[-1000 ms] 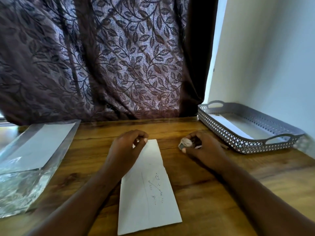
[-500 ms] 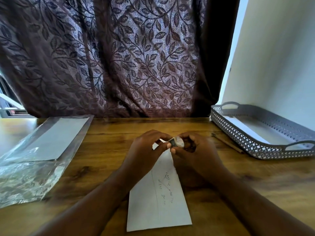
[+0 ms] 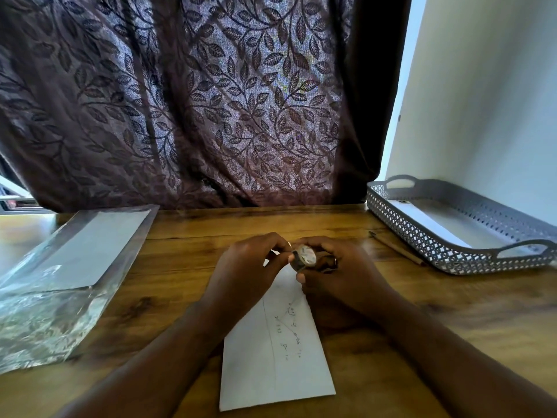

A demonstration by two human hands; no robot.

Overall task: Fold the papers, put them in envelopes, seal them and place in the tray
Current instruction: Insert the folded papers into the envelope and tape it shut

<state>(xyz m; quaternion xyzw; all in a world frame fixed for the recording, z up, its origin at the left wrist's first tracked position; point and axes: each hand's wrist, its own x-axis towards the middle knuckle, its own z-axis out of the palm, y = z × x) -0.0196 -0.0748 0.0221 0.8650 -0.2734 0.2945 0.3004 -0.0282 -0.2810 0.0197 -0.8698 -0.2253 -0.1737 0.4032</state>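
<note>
Two hands now meet at frame centre: right hand point(image 3: 340, 276) has brought small roll point(image 3: 305, 257), likely tape, over envelope point(image 3: 277, 357) top, fingers point(image 3: 316, 244) curled round it; left hand point(image 3: 250, 267) pinches roll edge. Envelope flat on surface point(image 3: 180, 236); sealing judged starting.

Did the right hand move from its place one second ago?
Yes. The right hand, gripping a small round roll, went left, away from the grey perforated tray, to the far end of the white paper envelope.
</note>
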